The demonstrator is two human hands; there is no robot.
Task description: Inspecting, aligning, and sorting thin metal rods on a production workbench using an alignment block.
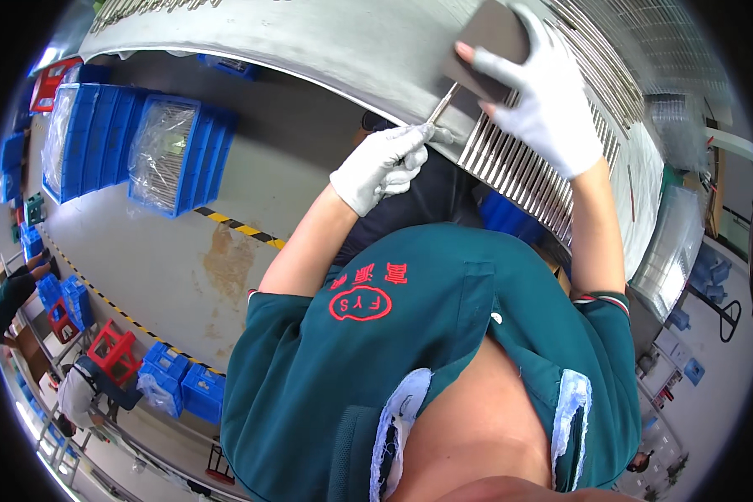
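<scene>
My left hand [382,170], in a white glove, is closed around a thin shiny metal rod [443,104] that points up and away from the fingers. In my right hand [554,109], gloved with some fingertips bare, is a flat dark grey-brown block [495,46] with rounded corners, gripped between thumb and fingers. The block sits just beyond the tip of the rod; whether they touch I cannot tell. Below my right hand, a row of metal rods [510,164] lies side by side along the near table edge.
More long rods [598,58] lie at the far right of the grey table [351,63], and others [151,10] at its far left. Blue crates [201,155] with plastic-wrapped contents stand on the floor at left. A red stool [114,351] and people [77,393] are farther off.
</scene>
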